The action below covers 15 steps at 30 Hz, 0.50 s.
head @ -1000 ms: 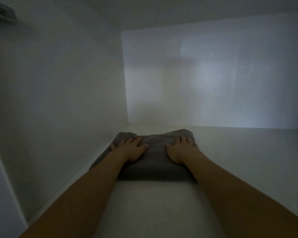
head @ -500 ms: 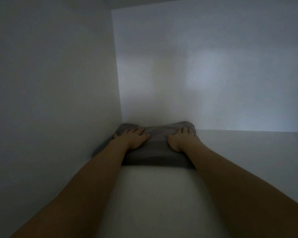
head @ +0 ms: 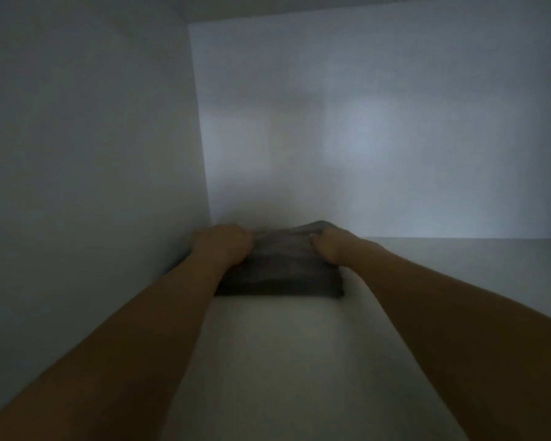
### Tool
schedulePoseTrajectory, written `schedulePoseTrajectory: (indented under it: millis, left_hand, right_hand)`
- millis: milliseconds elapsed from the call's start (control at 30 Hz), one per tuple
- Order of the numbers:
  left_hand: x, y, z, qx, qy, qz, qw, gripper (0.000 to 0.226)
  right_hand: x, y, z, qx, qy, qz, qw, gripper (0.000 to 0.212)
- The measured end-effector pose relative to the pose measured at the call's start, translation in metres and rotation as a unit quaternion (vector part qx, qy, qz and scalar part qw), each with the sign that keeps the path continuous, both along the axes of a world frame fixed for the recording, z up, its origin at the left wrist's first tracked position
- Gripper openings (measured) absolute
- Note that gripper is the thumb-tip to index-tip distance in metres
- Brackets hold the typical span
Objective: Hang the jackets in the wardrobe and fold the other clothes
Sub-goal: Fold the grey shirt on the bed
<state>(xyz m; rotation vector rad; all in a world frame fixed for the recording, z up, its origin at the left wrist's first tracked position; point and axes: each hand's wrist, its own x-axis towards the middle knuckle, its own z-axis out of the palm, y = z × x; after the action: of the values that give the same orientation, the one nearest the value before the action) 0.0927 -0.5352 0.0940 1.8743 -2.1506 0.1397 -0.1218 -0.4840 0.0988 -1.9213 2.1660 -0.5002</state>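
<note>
Folded grey garment pushed into the back left corner of a white wardrobe shelf.

Head view: the folded garment (head: 280, 268) is a soft, thick, dark grey rectangle of matte cloth with a rounded front fold, lying on the smooth white shelf (head: 268, 361) where the side wall (head: 93, 154) meets the back panel (head: 379, 138). The left hand (head: 225, 245) rests on the garment's left end, fingers curled over its far edge; the right hand (head: 330, 245) grips the right end, fingers curled into the cloth. Both forearms are bare. The picture is dim and blurred; no writing or label can be read.
</note>
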Motion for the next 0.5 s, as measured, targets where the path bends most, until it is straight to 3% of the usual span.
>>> schedulePoseTrajectory:
  millis: [100, 200, 333, 500]
  left_hand:
    - [-0.023, 0.049, 0.027, -0.027, 0.025, -0.041, 0.998, 0.059]
    - [-0.055, 0.098, 0.032, -0.033, -0.03, -0.115, 0.992, 0.059]
    - [-0.111, 0.146, 0.034, -0.094, -0.109, -0.236, 0.961, 0.046]
    - [-0.189, 0.222, 0.046, -0.134, -0.071, -0.366, 0.918, 0.045]
  right_hand:
    - [-0.033, 0.057, 0.016, -0.033, 0.035, -0.033, 0.998, 0.05]
    - [-0.061, 0.127, 0.026, -0.042, 0.053, -0.071, 0.995, 0.052]
    - [-0.092, 0.229, 0.042, -0.063, 0.075, -0.152, 0.983, 0.054]
    - [-0.118, 0.363, 0.05, -0.083, 0.097, -0.281, 0.951, 0.058]
